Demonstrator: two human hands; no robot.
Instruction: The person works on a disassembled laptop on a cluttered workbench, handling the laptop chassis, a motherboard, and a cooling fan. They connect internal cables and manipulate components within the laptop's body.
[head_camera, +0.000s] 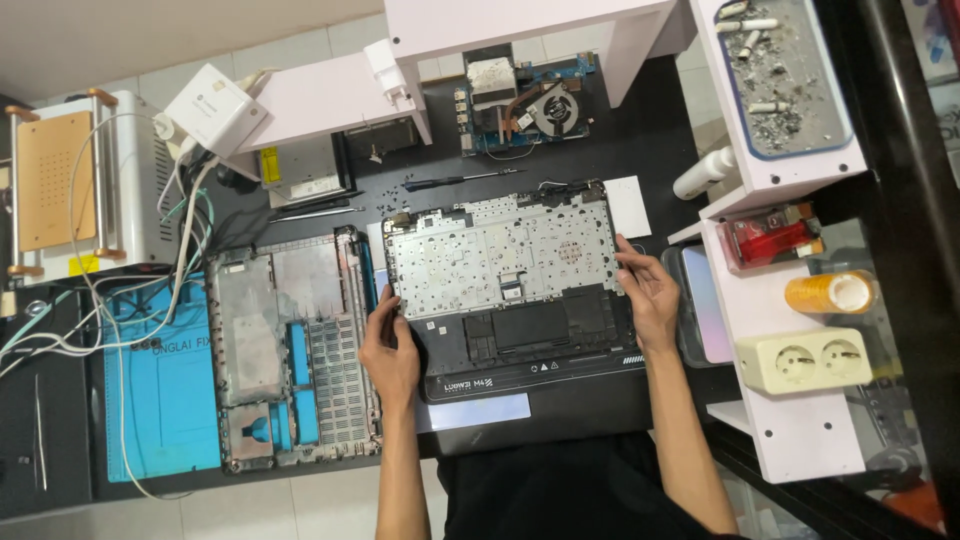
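An opened laptop palmrest assembly (510, 285) lies face down in the middle of the black desk, its silver keyboard backplate showing above a black lower section. My left hand (388, 345) grips its left edge, thumb on the frame. My right hand (645, 290) holds its right edge, fingers curled over the rim. To the left lies the removed laptop bottom cover (290, 350), grey with vents, partly over a blue mat (165, 385).
A motherboard with fan (530, 105) sits at the back under a white shelf (500, 25). A screwdriver (460, 181) lies behind the laptop. A phone (705, 305), socket block (805, 360), tape roll (830, 292) and ashtray (785, 75) are right. A heating machine (75, 185) stands left.
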